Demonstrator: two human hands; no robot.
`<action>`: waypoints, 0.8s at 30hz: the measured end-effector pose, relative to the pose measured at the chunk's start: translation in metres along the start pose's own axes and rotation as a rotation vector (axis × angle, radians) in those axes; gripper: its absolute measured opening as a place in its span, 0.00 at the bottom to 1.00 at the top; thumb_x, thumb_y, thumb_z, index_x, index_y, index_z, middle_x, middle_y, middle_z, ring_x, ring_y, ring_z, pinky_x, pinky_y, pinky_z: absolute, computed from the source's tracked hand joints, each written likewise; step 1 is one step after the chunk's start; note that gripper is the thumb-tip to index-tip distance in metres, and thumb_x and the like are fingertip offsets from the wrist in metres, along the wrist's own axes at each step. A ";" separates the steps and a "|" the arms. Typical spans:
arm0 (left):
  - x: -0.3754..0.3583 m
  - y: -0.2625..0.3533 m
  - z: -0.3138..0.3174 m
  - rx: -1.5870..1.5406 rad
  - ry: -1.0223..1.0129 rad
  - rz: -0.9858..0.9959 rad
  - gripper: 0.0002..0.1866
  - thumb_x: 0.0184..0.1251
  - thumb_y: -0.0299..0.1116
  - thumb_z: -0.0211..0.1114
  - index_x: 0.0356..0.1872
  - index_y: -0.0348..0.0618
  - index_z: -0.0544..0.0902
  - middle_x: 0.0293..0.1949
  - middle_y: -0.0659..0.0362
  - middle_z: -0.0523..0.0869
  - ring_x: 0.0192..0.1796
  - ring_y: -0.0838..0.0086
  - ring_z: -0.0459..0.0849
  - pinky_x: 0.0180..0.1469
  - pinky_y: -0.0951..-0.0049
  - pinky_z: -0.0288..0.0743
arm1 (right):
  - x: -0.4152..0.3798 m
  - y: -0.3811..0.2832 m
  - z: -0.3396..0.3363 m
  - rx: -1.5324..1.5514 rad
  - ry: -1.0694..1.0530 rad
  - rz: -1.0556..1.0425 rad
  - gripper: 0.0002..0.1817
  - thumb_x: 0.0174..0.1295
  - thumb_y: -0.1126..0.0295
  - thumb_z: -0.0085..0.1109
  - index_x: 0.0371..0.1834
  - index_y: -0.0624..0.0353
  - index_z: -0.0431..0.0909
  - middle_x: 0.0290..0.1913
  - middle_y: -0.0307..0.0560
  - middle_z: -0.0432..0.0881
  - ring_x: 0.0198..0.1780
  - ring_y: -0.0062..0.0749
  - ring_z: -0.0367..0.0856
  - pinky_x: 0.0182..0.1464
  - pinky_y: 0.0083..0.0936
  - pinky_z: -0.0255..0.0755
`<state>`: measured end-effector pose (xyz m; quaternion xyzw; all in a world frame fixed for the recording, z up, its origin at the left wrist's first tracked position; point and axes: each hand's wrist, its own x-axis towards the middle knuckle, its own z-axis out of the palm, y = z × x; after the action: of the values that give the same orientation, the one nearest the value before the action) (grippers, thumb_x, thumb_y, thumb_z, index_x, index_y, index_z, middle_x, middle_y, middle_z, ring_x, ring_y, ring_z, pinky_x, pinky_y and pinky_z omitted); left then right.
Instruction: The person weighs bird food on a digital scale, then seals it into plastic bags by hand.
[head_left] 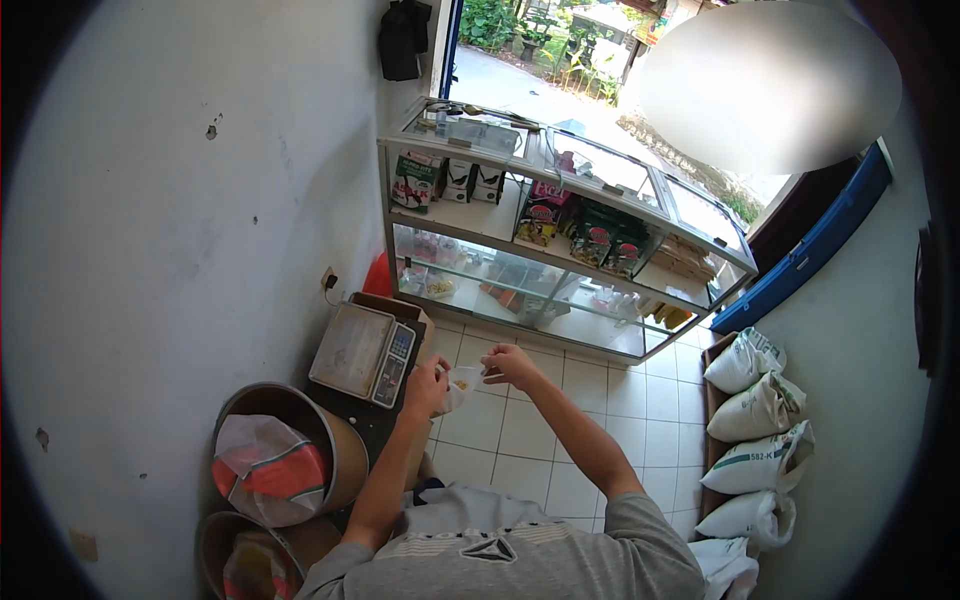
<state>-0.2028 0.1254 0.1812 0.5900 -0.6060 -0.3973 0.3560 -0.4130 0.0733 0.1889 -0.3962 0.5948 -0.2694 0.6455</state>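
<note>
A small clear plastic bag (458,391) with yellowish bits in it hangs between my hands, over the tiled floor. On its left side, my left hand (428,387) is closed on the bag. My right hand (512,366) is pinched at the bag's right side, with a whitish edge of plastic showing by the fingertips. Close to my left hand is a digital scale (362,350) with a flat metal pan; it stands on a dark surface.
Glass display case (560,235) ahead, holding packaged goods. Round bins (345,455) with sacks inside stand at the lower left. White sacks (755,460) line the right wall. A red object (378,276) sits behind the scale. A person, blurred, is by the doorway.
</note>
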 end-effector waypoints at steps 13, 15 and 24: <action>0.065 -0.081 -0.090 0.403 0.426 -0.150 0.08 0.51 0.27 0.62 0.33 0.41 0.75 0.25 0.50 0.82 0.31 0.53 0.82 0.32 0.57 0.73 | 0.143 -0.041 0.106 -0.513 -0.156 -0.320 0.04 0.49 0.80 0.52 0.26 0.60 0.69 0.19 0.37 0.69 0.19 0.23 0.70 0.19 0.23 0.64; 0.073 -0.095 -0.101 0.478 0.349 -0.263 0.07 0.53 0.30 0.61 0.33 0.42 0.76 0.28 0.48 0.83 0.36 0.50 0.82 0.36 0.51 0.72 | 0.168 -0.046 0.119 -0.820 -0.172 -0.541 0.07 0.46 0.77 0.53 0.30 0.61 0.78 0.21 0.47 0.76 0.25 0.35 0.78 0.29 0.31 0.71; 0.094 -0.164 -0.111 0.267 0.529 -0.437 0.07 0.56 0.27 0.59 0.37 0.42 0.75 0.30 0.45 0.83 0.39 0.49 0.83 0.40 0.52 0.74 | 0.277 -0.040 0.182 -1.117 -0.373 -0.528 0.14 0.52 0.71 0.49 0.39 0.60 0.82 0.40 0.64 0.82 0.46 0.57 0.80 0.51 0.45 0.72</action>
<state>-0.0368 0.0263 0.0780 0.8291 -0.3992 -0.2151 0.3272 -0.1885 -0.1405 0.0643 -0.8457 0.4058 0.0045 0.3466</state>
